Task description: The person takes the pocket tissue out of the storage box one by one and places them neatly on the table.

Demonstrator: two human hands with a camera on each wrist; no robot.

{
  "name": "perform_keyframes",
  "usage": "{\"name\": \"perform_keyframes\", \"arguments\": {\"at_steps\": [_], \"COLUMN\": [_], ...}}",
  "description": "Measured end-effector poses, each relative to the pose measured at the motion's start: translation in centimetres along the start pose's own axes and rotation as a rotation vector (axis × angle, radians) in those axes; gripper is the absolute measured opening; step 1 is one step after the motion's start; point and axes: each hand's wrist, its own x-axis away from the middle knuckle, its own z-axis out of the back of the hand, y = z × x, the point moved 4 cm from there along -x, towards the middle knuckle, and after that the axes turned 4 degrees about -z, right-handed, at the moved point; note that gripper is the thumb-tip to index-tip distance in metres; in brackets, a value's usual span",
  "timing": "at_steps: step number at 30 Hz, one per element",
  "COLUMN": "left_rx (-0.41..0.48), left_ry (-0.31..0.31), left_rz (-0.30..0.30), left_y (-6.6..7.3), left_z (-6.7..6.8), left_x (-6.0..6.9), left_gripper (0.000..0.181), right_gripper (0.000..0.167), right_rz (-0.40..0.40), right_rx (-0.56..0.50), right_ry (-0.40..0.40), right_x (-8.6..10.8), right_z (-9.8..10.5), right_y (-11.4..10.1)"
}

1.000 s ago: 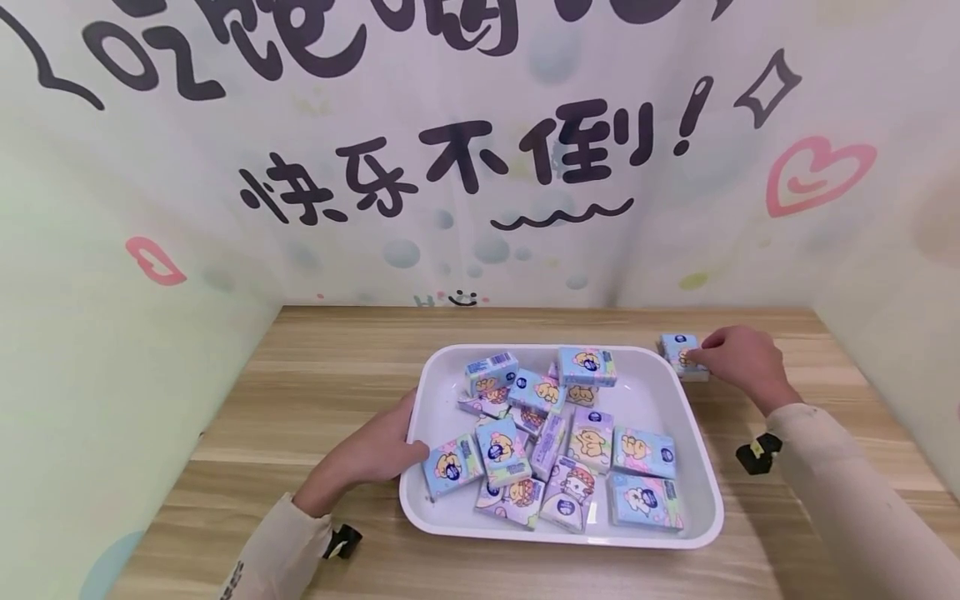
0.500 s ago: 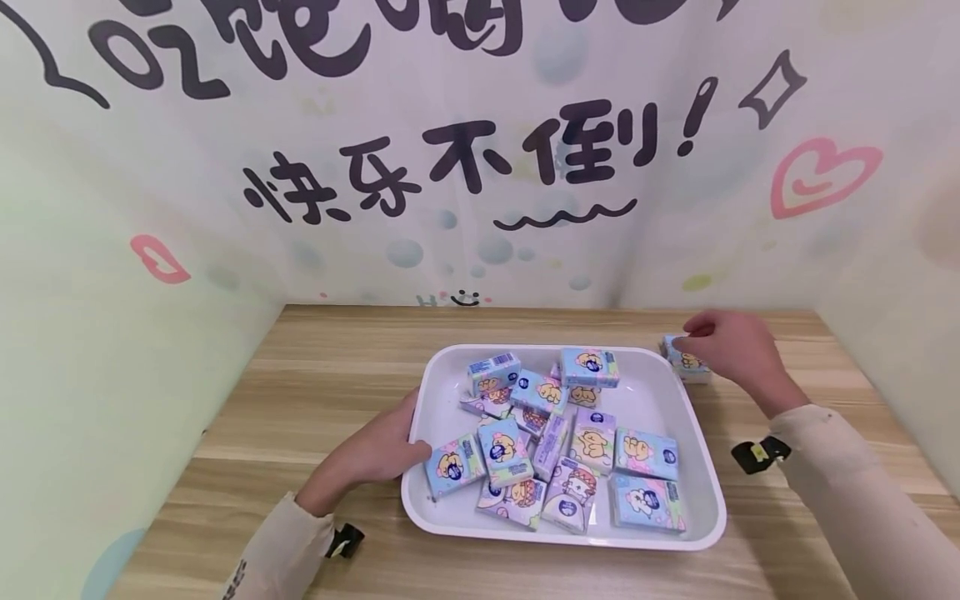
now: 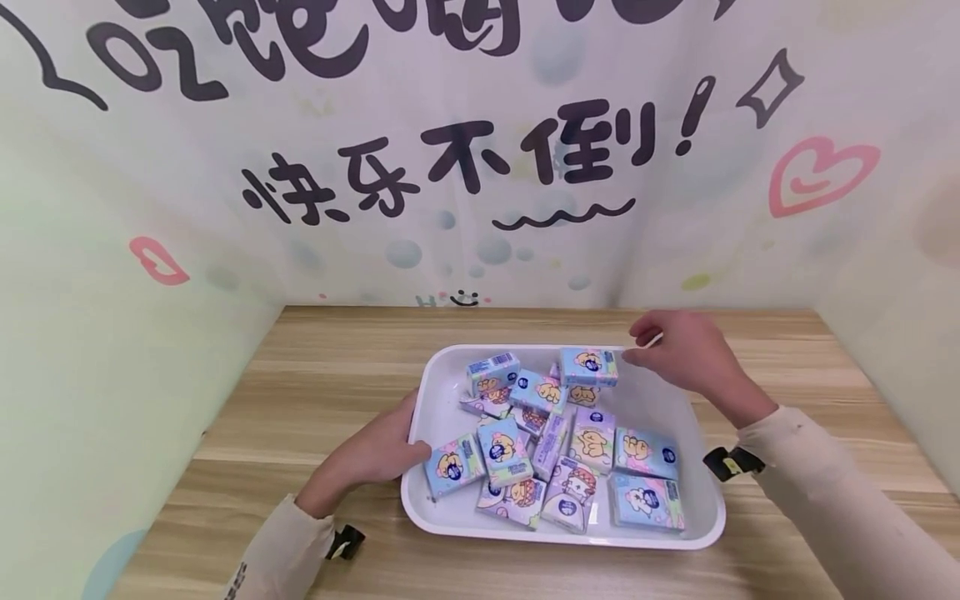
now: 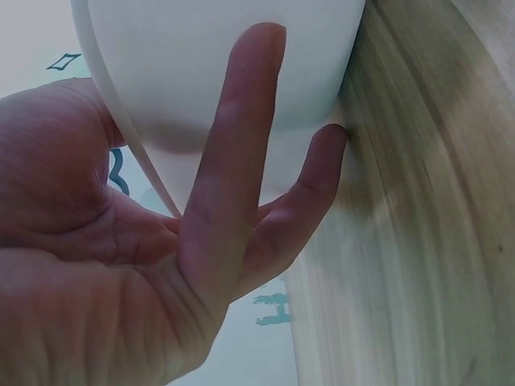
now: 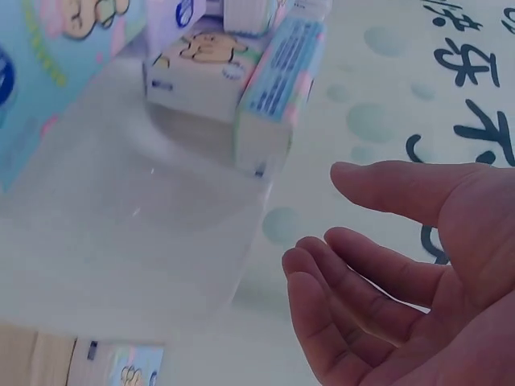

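Observation:
A white tray [image 3: 562, 540] holds several small pocket tissue packs in blue and purple cartoon wrapping. My left hand [image 3: 382, 446] grips the tray's left wall; in the left wrist view its thumb is over the rim and its fingers lie along the outside. Above the tray's far right corner, my right hand [image 3: 678, 354] has its thumb and fingers apart, with nothing between them. Nearest to it is a blue tissue pack [image 3: 588, 367] at the tray's far edge. Another tissue pack [image 5: 133, 368] lies on the table outside the tray, hidden behind my right hand in the head view.
The wooden table [image 3: 322, 358] extends around the tray on all sides. At its far edge stands a white wall covering [image 3: 480, 258] with dark lettering. Black straps [image 3: 731, 463] sit on both wrists.
My right hand has left the tissue pack on the table at the right and moved leftward to the tray's far right corner. The left hand stays at the tray.

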Motion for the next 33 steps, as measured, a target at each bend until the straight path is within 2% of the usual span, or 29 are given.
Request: {"name": "perform_keyframes", "arguments": {"at_steps": [9,21,26,33], "left_rx": [-0.012,-0.007,0.003,0.003], "left_ry": [0.015,0.016,0.014,0.016], "left_rz": [0.016,-0.001,-0.008,-0.016], "left_y": [-0.3,-0.1,0.1,0.0], "left_z": [-0.2,-0.1,-0.1,-0.1], "left_x": [-0.2,0.0,0.0,0.0], "left_gripper": [0.093,0.093,0.094,0.094], "right_gripper": [0.034,0.023,0.026,0.043], "right_rz": [0.071,0.202,0.221,0.229], "right_rx": [0.005,0.049,0.041,0.062], "right_ry": [-0.026,-0.055,-0.05,-0.084], "right_x": [0.1,-0.1,-0.1,-0.2], "right_z": [-1.3,-2.6,-2.9,-3.0], "right_y": [-2.1,-2.7,-2.7,-2.8]}}
